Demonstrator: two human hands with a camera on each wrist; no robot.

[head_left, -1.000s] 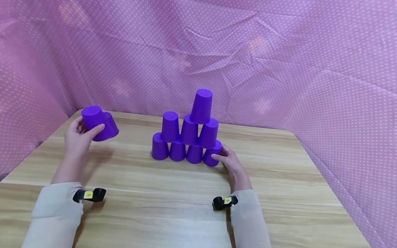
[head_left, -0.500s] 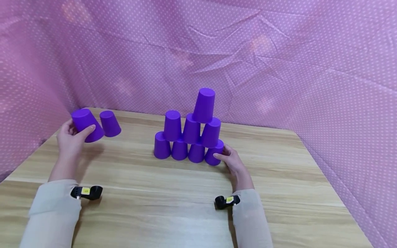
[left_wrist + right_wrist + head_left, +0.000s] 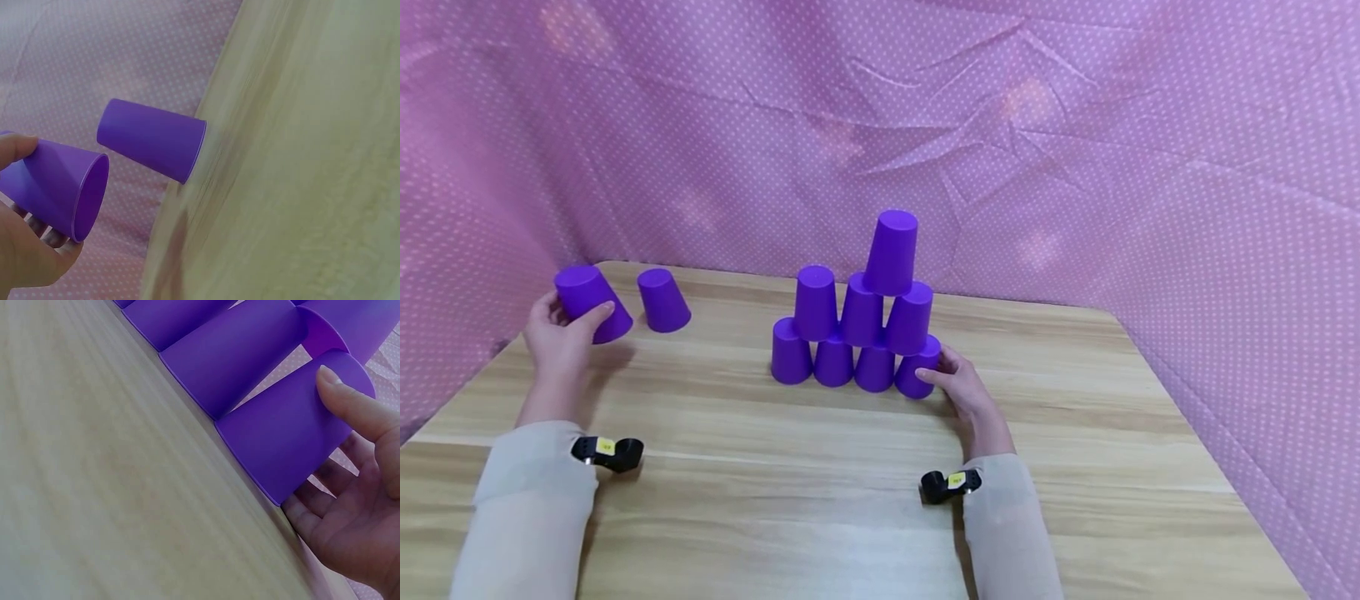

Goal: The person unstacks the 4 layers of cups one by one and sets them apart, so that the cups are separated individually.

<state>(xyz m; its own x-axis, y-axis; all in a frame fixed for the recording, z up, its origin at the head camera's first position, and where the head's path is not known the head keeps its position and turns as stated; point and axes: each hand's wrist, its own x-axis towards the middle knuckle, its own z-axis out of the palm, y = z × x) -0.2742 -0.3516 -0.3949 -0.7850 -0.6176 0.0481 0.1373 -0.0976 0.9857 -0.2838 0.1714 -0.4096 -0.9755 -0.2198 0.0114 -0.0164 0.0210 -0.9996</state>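
Note:
At the far left my left hand [image 3: 557, 337] grips a purple plastic cup [image 3: 593, 304], thumb on its near side and fingers behind. The left wrist view shows this cup [image 3: 56, 187] mouth down, tilted and off the table. Just right of it another purple cup [image 3: 664, 302] stands upside down on the table. Mid-table, upside-down purple cups form a pyramid: several in the bottom row, three above, and a top cup [image 3: 891, 254] over the right pair. My right hand [image 3: 964, 390] holds the rightmost bottom cup [image 3: 287, 425] between thumb and fingers.
The wooden table [image 3: 790, 483] runs back to a pink polka-dot cloth [image 3: 760, 125] that hangs behind and on both sides. A small black camera [image 3: 608, 452] sits on the left wrist, another camera [image 3: 950, 486] on the right.
My left hand has moved left with its cup, from in front of the standing cup to a gap beside it. The right hand and the pyramid stay in place.

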